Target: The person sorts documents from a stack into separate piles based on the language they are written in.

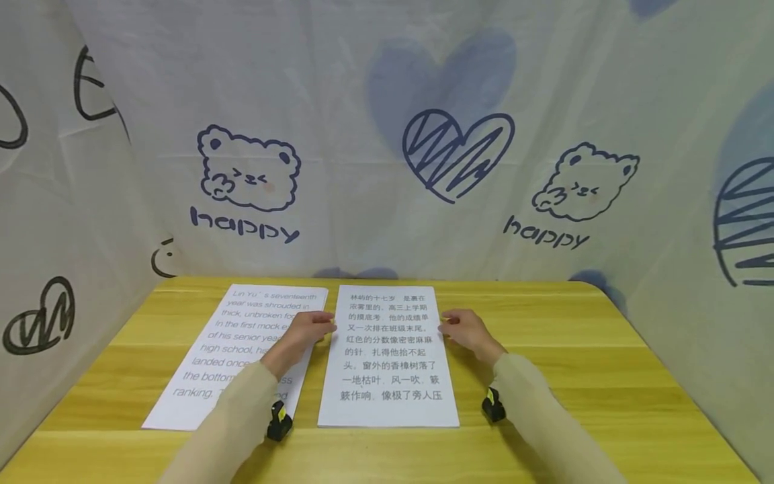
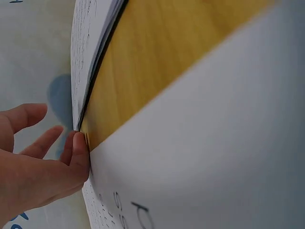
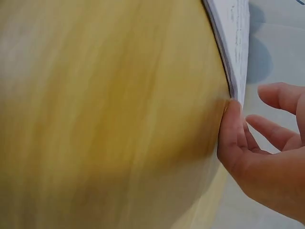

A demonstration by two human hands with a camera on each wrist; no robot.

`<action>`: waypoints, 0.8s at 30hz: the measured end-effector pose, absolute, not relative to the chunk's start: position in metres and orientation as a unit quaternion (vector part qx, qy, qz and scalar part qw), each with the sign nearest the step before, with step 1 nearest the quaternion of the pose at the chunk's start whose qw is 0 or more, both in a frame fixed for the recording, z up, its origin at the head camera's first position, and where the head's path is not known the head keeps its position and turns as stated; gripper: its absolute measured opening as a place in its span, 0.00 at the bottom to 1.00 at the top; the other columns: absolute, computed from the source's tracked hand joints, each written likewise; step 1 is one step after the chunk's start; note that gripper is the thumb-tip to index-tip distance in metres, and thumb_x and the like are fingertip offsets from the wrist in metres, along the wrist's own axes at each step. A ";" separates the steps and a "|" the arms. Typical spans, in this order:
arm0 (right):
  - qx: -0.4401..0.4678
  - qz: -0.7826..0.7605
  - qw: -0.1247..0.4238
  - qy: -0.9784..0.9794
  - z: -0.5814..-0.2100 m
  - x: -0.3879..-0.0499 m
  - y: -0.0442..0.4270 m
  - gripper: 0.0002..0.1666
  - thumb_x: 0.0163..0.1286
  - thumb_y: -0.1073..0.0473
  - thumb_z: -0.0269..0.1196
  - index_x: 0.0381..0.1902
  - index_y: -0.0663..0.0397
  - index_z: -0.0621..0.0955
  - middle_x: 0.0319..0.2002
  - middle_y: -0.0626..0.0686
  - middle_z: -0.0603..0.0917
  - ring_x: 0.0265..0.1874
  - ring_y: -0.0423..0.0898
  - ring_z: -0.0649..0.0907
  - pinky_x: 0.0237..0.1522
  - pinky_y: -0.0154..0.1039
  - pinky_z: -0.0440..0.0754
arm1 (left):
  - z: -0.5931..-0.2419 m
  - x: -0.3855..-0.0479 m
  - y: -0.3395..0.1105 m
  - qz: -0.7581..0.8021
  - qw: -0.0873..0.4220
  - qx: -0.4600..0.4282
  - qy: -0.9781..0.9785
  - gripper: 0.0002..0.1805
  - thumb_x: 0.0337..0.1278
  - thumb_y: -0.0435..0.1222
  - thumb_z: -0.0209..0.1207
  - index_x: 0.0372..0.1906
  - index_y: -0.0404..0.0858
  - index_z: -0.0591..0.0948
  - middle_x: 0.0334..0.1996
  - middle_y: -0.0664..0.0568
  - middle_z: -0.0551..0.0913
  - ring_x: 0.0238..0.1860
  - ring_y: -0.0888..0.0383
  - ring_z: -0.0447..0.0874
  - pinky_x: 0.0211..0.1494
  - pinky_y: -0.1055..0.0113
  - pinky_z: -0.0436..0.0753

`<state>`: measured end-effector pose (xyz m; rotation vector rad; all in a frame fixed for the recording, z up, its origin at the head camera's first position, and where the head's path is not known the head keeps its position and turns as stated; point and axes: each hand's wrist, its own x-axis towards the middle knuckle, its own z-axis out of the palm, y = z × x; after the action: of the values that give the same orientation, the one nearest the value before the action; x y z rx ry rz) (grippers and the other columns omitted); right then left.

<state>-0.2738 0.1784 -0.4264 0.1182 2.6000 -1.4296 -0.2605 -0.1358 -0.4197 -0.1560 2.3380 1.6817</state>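
1. White cloth backdrop with blue hearts and outlined bears [image 1: 345, 81]: 12 o'clock, behind everything.
2. Yellow wood-grain surface [image 1: 556, 319]: carries the paper.
3. White rectangular paper stack with black Chinese print [image 1: 390, 359]: between the hands, 3 o'clock from left, 9 o'clock from right. Long axis 12–6. Neither hand clearly nearer.
4. White rectangular paper stack with grey English print [image 1: 244, 343]: 9 o'clock of the Chinese one, axis roughly 1–7 in head view.
5. Left hand [image 1: 304, 337], right hand [image 1: 471, 334]: relaxed fingers at the Chinese stack's side edges, thumbs apart, nothing gripped.
6. Readable: "happy" twice on cloth; "Lin Yu's seventeenth year was shrouded in"; "林屿的十七岁".
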 end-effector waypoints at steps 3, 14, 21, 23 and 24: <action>0.036 -0.478 0.091 0.873 -0.426 -0.274 0.180 0.25 0.66 0.67 0.61 0.60 0.72 0.73 0.51 0.65 0.79 0.40 0.52 0.80 0.45 0.43 0.82 | -0.422 -0.261 -0.134 0.568 0.125 -0.060 0.811 0.24 0.63 0.30 0.55 0.63 0.26 0.71 0.62 0.33 0.71 0.57 0.44 0.72 0.61 0.53 0.72; 0.013 -0.449 0.107 0.887 -0.427 -0.274 0.183 0.30 0.64 0.66 0.63 0.62 0.72 0.72 0.42 0.59 0.79 0.35 0.48 0.77 0.37 0.36 0.77 | -0.427 -0.265 -0.130 0.526 0.140 -0.062 0.837 0.26 0.61 0.30 0.57 0.61 0.22 0.70 0.61 0.32 0.70 0.58 0.42 0.69 0.63 0.50 0.68; 0.009 -0.457 0.115 0.882 -0.427 -0.271 0.181 0.27 0.63 0.67 0.62 0.60 0.72 0.74 0.40 0.57 0.80 0.31 0.46 0.75 0.33 0.34 0.72 | -0.426 -0.264 -0.127 0.521 0.141 -0.066 0.839 0.24 0.63 0.31 0.54 0.61 0.20 0.70 0.61 0.31 0.70 0.58 0.42 0.69 0.63 0.49 0.69; 0.007 -0.458 0.113 0.882 -0.427 -0.271 0.180 0.26 0.64 0.67 0.62 0.59 0.73 0.75 0.41 0.58 0.80 0.32 0.47 0.75 0.34 0.35 0.73 | -0.425 -0.264 -0.127 0.518 0.141 -0.069 0.841 0.24 0.63 0.30 0.54 0.61 0.21 0.70 0.61 0.31 0.70 0.57 0.43 0.70 0.62 0.50 0.69; 0.007 -0.455 0.111 0.884 -0.428 -0.271 0.179 0.26 0.64 0.67 0.62 0.59 0.73 0.74 0.42 0.58 0.80 0.33 0.47 0.75 0.35 0.35 0.73 | -0.425 -0.264 -0.126 0.516 0.141 -0.071 0.842 0.25 0.63 0.31 0.53 0.62 0.20 0.69 0.61 0.31 0.70 0.57 0.43 0.70 0.63 0.50 0.69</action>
<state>-0.2711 0.1794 -0.4276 0.0218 2.5966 -1.3354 -0.2637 -0.1265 -0.4250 -0.2036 2.4302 1.4911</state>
